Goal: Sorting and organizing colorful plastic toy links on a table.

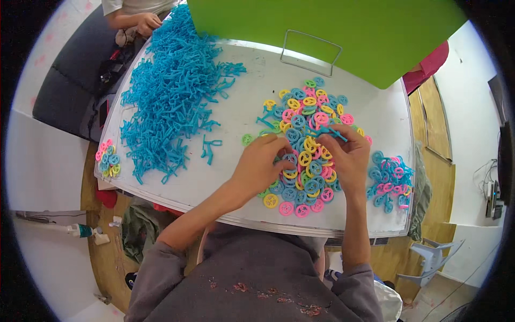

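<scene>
A heap of small plastic spoked wheels [314,185] in blue, pink, yellow and green lies in front of me. At its left side my left hand [258,167] reaches in, thumb and forefinger closed around a blue wheel [290,159]. My right hand [351,155], over the heap's right side, pinches a blue forked plastic piece [323,130] between thumb and fingers. Its prongs point left, away from the palm. Another blue forked piece [265,119] rests at the heap's upper left edge.
A large mound of blue forked pieces [171,91] covers the table's left part. Forks with wheels [390,180] are piled at the right edge, a few wheels [108,159] at the far left corner. A green panel [322,32] stands at the back. Another person's hand [148,24] is at upper left.
</scene>
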Motion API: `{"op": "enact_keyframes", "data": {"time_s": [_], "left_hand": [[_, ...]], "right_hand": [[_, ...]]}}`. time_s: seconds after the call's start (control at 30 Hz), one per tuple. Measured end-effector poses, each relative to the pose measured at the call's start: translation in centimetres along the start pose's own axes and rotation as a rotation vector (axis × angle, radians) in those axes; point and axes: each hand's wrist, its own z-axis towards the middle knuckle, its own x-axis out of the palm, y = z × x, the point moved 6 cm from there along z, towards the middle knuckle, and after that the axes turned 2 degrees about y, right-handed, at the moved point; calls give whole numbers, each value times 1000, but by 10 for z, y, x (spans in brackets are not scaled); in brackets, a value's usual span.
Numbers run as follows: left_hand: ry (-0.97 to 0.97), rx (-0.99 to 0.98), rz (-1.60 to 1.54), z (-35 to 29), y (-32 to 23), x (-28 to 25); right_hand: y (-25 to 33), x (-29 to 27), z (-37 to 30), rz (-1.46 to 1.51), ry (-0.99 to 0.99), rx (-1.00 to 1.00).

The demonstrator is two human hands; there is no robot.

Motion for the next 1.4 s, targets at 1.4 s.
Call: {"op": "enact_keyframes", "data": {"time_s": [1.4], "left_hand": [[-422, -59, -749, 4, -5, -4]], "right_hand": [[-33, 21, -10, 208, 34, 320]]}}
